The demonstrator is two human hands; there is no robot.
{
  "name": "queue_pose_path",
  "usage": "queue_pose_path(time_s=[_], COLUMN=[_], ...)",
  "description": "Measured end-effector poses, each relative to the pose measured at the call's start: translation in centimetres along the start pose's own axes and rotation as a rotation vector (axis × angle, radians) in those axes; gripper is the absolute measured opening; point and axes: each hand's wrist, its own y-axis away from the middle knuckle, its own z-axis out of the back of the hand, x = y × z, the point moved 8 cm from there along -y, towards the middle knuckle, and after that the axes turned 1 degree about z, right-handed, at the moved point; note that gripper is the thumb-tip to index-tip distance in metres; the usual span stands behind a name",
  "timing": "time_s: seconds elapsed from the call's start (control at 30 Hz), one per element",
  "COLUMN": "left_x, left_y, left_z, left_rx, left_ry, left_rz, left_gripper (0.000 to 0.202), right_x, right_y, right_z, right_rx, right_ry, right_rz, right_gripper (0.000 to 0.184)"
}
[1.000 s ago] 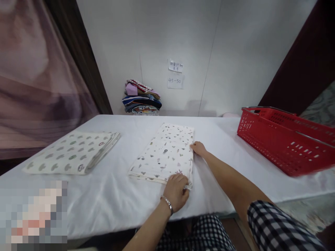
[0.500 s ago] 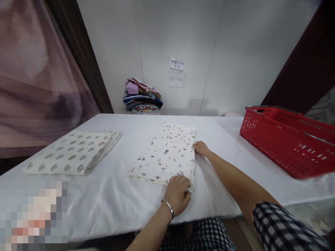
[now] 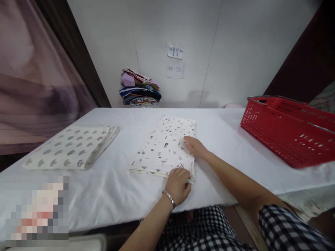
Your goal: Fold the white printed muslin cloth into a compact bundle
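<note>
A white folded cloth (image 3: 159, 146) printed with small plants, flamingos and other figures lies in front of me on the table. At its near right corner, my left hand (image 3: 178, 184), with a bracelet at the wrist, has its fingers curled over the edge and closed on the fabric. My right hand (image 3: 195, 147) is on the cloth's right side, fingertips closed on a slightly bunched, blurred bit of fabric. To the left lies another folded cloth (image 3: 65, 148), cream with grey mushroom-like prints and thick layered edges.
The white-covered table (image 3: 104, 195) spreads under both cloths. A red perforated basket (image 3: 282, 134) with metal handles stands on the right. Beyond the far edge is a stack of folded fabrics (image 3: 140, 89). Paper signs (image 3: 175, 69) hang on the wall, and a pinkish curtain (image 3: 39, 76) is at left.
My right hand has moved left from the cloth's right edge onto its top, bunching fabric at the fingertips. My left hand stays on the near corner. The view has tilted slightly down.
</note>
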Motion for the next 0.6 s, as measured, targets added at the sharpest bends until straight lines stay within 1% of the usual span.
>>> queue_pose_path(time_s=[0.07,0.13,0.17,0.23,0.3,0.33,0.4,0.47,0.53,0.6], left_x=[0.0,0.0,0.0,-0.1,-0.1,-0.1,-0.2,-0.2,-0.2,-0.3], left_y=[0.0,0.0,0.0,0.0,0.0,0.0,0.0,0.0,0.0,0.0], left_z=[0.0,0.0,0.0,0.0,0.0,0.0,-0.1,0.0,0.1,0.1], left_rx=[0.001,0.001,0.001,0.003,0.011,0.016,0.022,0.022,0.022,0.02], left_ry=[-0.012,-0.02,-0.022,-0.021,-0.02,-0.021,-0.028,-0.037,-0.045,-0.052], left_rz=[0.0,0.002,0.003,0.002,-0.003,-0.005,-0.005,-0.001,0.002,0.002], left_gripper=[0.025,0.025,0.025,0.025,0.025,0.024,0.024,0.022,0.021,0.02], right_x=[0.3,-0.2,-0.5,-0.8,-0.6,-0.5,-0.3,-0.4,-0.5,0.1], right_y=[0.6,1.0,1.1,1.4,1.8,2.1,2.5,2.8,3.2,4.1], right_z=[-1.5,-2.3,-2.3,-1.9,-1.3,-1.3,-1.7,-1.9,-1.5,-0.8], right_rx=[0.094,0.153,0.156,0.122,0.081,0.084,0.139,0.177,0.139,0.048], right_ry=[-0.011,-0.021,-0.038,-0.063,-0.051,-0.04,-0.033,-0.057,-0.088,-0.116], right_rz=[0.036,-0.007,-0.033,-0.055,-0.035,-0.016,0.006,-0.021,-0.056,-0.058], right_gripper=[0.045,0.046,0.046,0.047,0.047,0.047,0.046,0.044,0.043,0.042])
